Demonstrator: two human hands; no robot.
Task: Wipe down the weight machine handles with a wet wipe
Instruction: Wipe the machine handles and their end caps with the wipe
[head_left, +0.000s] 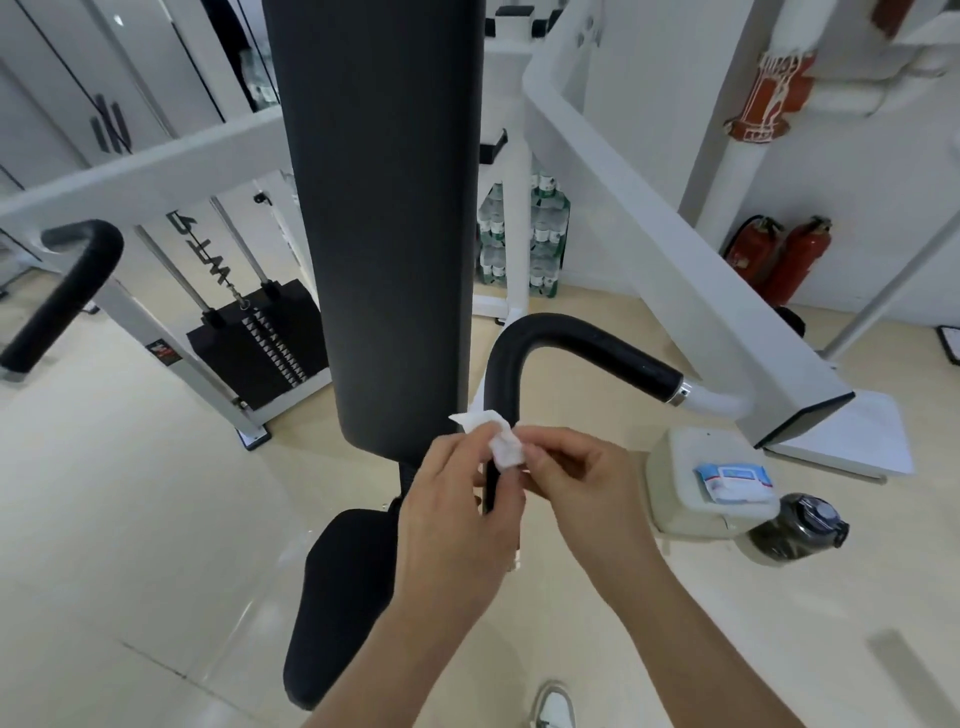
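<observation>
Glossy beige tile floor (130, 519), white walls. Left handle (62, 291), weight stack (260, 348), black back pad (384, 208). Left hand (457, 509) and right hand (582, 483) both pinch the crumpled wet wipe (501, 447), fingers curled, in front of the right handle (571, 348)'s lower end. Wipe pack (732, 480) lies on a beige stool (675, 499); fire extinguishers (779, 260) stand by the wall.

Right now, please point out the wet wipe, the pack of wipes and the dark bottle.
wet wipe (506, 451): head view, its crumpled white middle.
pack of wipes (735, 480): head view, its white flap.
dark bottle (782, 539): head view, its dark body.
</observation>
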